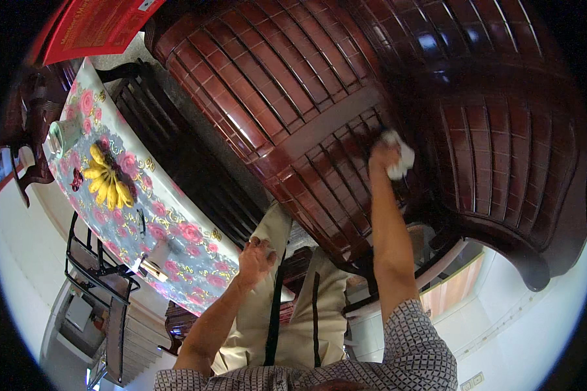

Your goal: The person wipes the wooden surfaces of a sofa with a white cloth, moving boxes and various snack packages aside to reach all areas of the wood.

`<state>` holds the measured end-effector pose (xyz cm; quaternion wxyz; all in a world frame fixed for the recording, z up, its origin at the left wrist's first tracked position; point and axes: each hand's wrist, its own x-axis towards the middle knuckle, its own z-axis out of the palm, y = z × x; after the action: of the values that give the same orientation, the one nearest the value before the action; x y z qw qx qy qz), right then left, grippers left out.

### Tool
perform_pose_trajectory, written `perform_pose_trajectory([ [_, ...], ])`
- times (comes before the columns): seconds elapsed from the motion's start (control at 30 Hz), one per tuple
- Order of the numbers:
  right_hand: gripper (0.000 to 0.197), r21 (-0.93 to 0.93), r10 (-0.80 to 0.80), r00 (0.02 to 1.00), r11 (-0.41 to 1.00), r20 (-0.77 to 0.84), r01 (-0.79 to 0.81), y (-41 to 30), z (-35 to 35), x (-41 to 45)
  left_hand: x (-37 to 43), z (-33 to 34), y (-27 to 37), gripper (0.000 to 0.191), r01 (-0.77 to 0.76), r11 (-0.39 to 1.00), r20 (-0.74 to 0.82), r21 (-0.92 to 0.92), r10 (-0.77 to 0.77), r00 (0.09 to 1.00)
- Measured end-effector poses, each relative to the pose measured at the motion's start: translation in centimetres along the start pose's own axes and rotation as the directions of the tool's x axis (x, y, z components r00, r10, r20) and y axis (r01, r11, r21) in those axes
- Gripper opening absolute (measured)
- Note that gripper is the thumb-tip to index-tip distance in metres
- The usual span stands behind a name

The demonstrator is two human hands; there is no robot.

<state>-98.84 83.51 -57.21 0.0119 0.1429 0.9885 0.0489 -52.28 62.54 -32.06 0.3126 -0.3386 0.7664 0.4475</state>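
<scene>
My right hand [384, 152] grips a white cloth [402, 157], both slightly blurred. It is at the rear of the slatted seat [332, 171] of a dark reddish-brown wooden bench, close to where the seat meets the slatted backrest [504, 161]. My left hand [257, 261] is over my trouser leg [274, 229], beside the edge of a table. Its fingers are curled, and I cannot tell whether anything small is inside them. The glossy seat carries light reflections between its dark grooves.
Left of me stands a table with a floral tablecloth [191, 254], bearing bananas [107, 181], a pale green container [63, 137] and eyeglasses [141, 222]. Dark slats [176, 151] show between table and bench. A red printed sheet [98, 29] is at upper left. The bench's curved armrest [533, 269] juts out at right.
</scene>
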Motion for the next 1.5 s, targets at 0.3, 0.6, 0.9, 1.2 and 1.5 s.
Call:
perform_pose_trajectory([
  [0.3,0.045,0.452,-0.89,0.454,0.423,0.043,0.785,-22.4,-14.5,-28.3,-1.8,-2.6,-3.5,0.037,0.105,0.992,-0.036,-0.076,-0.108,0.994],
  [0.6,0.052,0.159,-0.902,-0.326,-0.291,0.283,0.943,-13.0,-13.1,-20.6,-2.2,-0.8,-6.1,0.034,0.128,0.983,-0.027,-0.13,-0.132,0.991],
  [0.9,0.057,-0.063,-0.751,0.612,0.618,0.248,0.784,-14.8,-11.2,-8.8,-2.9,-2.8,-4.9,0.033,0.201,0.959,-0.044,-0.198,-0.213,0.976],
  [1.2,0.053,0.473,-0.29,0.666,0.875,0.687,-0.107,-12.7,-12.8,-25.0,-1.7,-1.7,-2.2,0.036,0.206,0.976,0.019,-0.074,-0.205,0.979],
  [1.5,0.054,0.507,-0.653,0.301,0.149,0.695,-0.849,-16.3,-28.6,-11.9,-3.6,1.1,-1.7,0.039,0.041,0.999,-0.013,0.032,-0.04,0.999],
])
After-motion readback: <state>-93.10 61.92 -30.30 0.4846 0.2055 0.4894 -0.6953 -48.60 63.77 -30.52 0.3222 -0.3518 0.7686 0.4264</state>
